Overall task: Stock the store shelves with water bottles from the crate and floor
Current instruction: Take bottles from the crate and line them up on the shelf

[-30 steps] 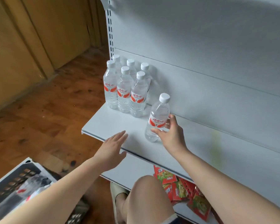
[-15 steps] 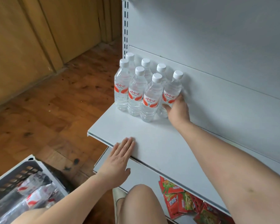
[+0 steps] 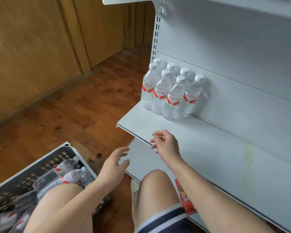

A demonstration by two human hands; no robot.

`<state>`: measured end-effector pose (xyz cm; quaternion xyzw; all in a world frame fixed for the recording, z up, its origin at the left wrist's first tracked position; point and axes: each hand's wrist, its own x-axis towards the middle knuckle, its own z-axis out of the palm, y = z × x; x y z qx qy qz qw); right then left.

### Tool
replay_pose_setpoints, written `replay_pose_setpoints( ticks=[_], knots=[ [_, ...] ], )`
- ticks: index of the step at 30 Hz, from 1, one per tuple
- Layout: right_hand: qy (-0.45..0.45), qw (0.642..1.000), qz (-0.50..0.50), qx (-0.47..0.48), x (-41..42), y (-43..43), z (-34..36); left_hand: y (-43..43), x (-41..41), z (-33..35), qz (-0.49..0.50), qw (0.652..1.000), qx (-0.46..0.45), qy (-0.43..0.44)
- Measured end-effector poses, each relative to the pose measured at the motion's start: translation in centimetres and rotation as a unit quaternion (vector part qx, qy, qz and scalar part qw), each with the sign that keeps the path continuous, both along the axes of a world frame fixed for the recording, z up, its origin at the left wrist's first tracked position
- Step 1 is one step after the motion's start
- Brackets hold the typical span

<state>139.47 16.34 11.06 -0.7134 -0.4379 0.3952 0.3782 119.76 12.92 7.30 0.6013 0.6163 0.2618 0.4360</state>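
Both hands are empty with fingers loosely curled, the left hand (image 3: 115, 163) just below the white shelf (image 3: 208, 148) and the right hand (image 3: 166, 145) over its front edge, while seven water bottles (image 3: 170, 93) stand upright at its back-left corner and other bottles (image 3: 69, 177) lie in the gray crate (image 3: 40, 163).

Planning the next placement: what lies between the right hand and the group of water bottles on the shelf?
Only bare white shelf; the head view shows nothing between the right hand and the water bottles.
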Motion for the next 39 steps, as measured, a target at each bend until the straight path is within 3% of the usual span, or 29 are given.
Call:
replay_pose_setpoints(
  ticks=[5, 6, 9, 13, 19, 23, 30, 36, 39],
  knots=[
    [0.081, 0.986, 0.145, -0.010, -10.1, -9.3, -0.1, -8.3, -5.4, 0.3, 0.146, 0.982, -0.083, -0.092],
    [0.060, 0.983, 0.172, -0.030, -11.1, -10.9, -1.3, -9.6, -6.4, 0.0, 0.166, 0.976, -0.104, -0.096],
    [-0.151, 0.939, 0.300, -0.080, -12.6, -14.5, -4.4, -12.3, -9.2, 0.1, 0.177, 0.974, -0.123, -0.073],
    [-0.169, 0.891, 0.411, -0.089, -14.5, -17.0, -3.6, -15.7, -12.9, 0.8, 0.143, 0.985, -0.094, 0.014],
    [-0.109, 0.895, 0.419, -0.106, -18.5, -19.5, -2.0, -22.0, -17.3, 2.3, 0.196, 0.975, -0.086, 0.055],
    [-0.106, 0.870, 0.471, -0.098, -20.5, -20.7, -2.1, -25.2, -18.3, 3.2, 0.240, 0.968, -0.058, 0.047],
    [-0.073, 0.868, 0.481, -0.105, -22.8, -19.1, -2.8, -26.5, -18.8, 3.5, 0.297, 0.952, -0.062, 0.046],
    [-0.058, 0.842, 0.526, -0.109, -23.7, -18.0, -4.6, -28.1, -20.4, 3.5, 0.333, 0.936, -0.084, 0.083],
    [-0.050, 0.855, 0.496, -0.142, -22.5, -16.9, -5.4, -27.8, -21.1, 2.7, 0.356, 0.926, -0.105, 0.068]
  ],
)
